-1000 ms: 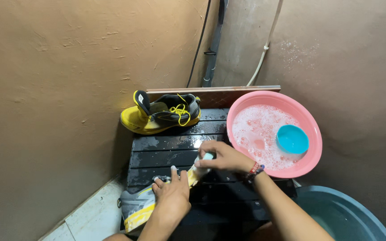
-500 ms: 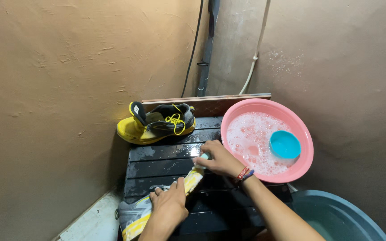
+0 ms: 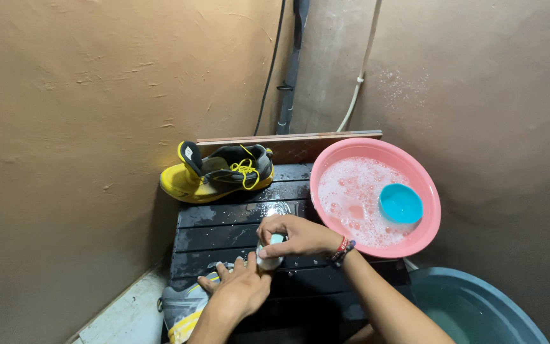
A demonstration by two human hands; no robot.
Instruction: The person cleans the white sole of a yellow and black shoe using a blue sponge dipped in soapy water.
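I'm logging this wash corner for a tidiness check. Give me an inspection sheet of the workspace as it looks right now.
Surface: black slatted platform, wet.
Job's things: grey and yellow shoe at the near left edge, under the left hand; pale brush in the right hand.
Clutter: second yellow shoe at the back; pink basin of soapy water with a blue bowl in it; blue tub at lower right.
Hands: left hand presses the shoe; right hand closed on the brush.
Cables: black cable and white hose run down the corner.
Surroundings: brown plaster walls, foam specks on the right wall.
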